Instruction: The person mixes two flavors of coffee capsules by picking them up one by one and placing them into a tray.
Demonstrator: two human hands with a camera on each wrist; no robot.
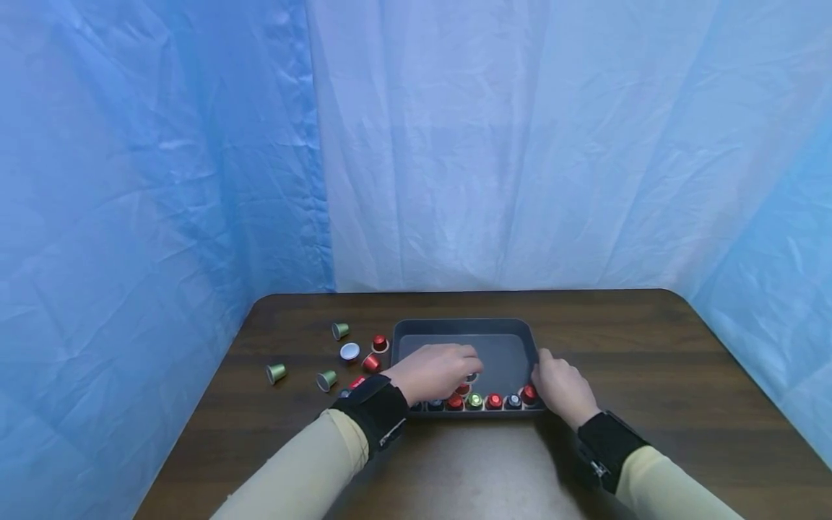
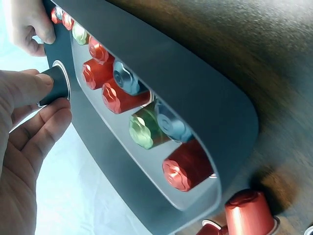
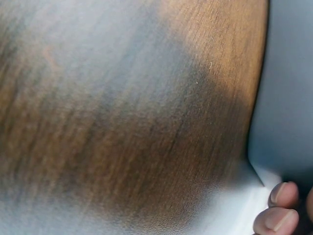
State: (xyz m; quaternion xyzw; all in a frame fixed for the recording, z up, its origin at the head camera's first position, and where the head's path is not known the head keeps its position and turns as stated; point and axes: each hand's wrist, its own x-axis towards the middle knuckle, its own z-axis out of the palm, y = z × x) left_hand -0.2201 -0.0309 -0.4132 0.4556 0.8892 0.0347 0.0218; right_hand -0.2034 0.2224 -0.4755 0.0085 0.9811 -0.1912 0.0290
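A dark coffee capsule [image 2: 56, 84] with a silver rim is pinched between the thumb and fingers of my left hand [image 1: 437, 370], over the inside of a grey tray [image 1: 463, 323]. My right hand [image 1: 564, 384] grips the tray's right side near the front corner; fingertips [image 3: 281, 221] show against the outer wall in the right wrist view. Along the tray's front wall stands a row of red, blue and green capsules, among them a green capsule [image 1: 474, 401] and a red capsule [image 1: 494, 401]. Behind that row, more capsules such as a green one [image 2: 142, 128] begin a second row, partly hidden by my left forearm in the head view.
Loose capsules lie on the wooden table [image 1: 650, 347] left of the tray: several green ones, such as a tipped capsule [image 1: 276, 373], red ones [image 1: 371, 362] close to the tray, and one with its white lid [image 1: 349, 352] up. Blue curtains [image 1: 494, 144] hang behind the table.
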